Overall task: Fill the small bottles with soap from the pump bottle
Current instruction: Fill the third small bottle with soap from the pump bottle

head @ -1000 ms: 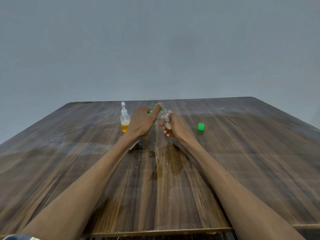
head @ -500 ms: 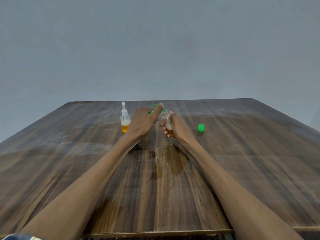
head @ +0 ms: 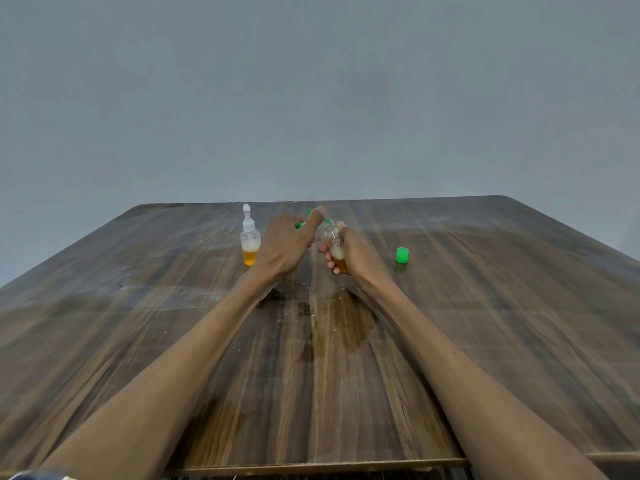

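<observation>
My left hand [head: 284, 244] grips the pump bottle [head: 308, 213], of which only bits of the green pump head show past my fingers; my thumb lies on top of the pump. Its green spout reaches toward the mouth of a small clear bottle [head: 336, 249], which my right hand [head: 360, 254] holds upright just beside it. That bottle has orange soap at the bottom and foam above. A second small bottle [head: 250, 244], with a white dispenser top and orange soap inside, stands on the table left of my left hand.
A loose green cap [head: 402, 255] stands on the wooden table [head: 485, 306] to the right of my right hand. A dark wet patch [head: 349, 323] spreads on the wood just in front of my hands. A plain grey wall rises behind the table.
</observation>
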